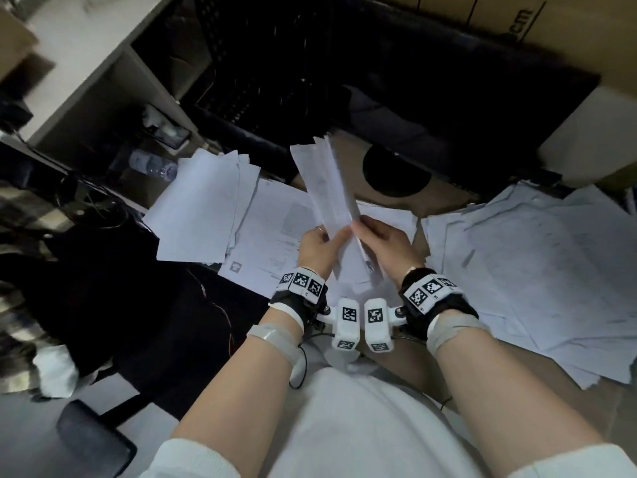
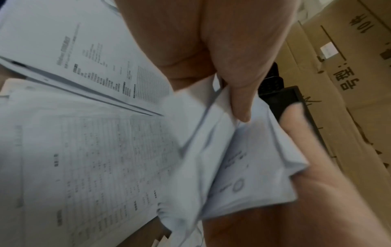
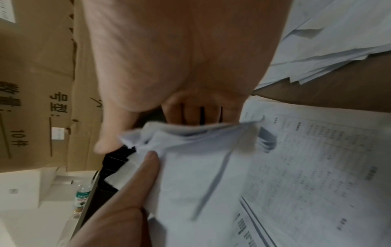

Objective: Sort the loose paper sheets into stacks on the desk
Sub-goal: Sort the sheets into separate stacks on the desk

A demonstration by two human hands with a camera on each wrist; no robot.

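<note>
Several paper piles point(image 1: 537, 257) cover the brown counter point(image 1: 431, 201) below cardboard boxes point(image 1: 517, 19). Both hands, left hand point(image 1: 319, 248) and right hand point(image 1: 386, 243), pinch a raised sheaf point(image 1: 327, 181); its print blurs.

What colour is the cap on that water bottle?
Green, on the bottle; the right wrist view shows it best.

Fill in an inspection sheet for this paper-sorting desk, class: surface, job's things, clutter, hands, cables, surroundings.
Surface: brown desk, mostly covered by paper.
Job's things: held sheets raised upright; left stack; middle printed sheets; right spread of sheets, untidy.
Clutter: water bottle lying beyond the left stack.
Hands: left hand and right hand both grip the held sheets.
Cables: thin wires by the left wrist.
Surroundings: cardboard boxes, black monitor, shelf unit.
</note>
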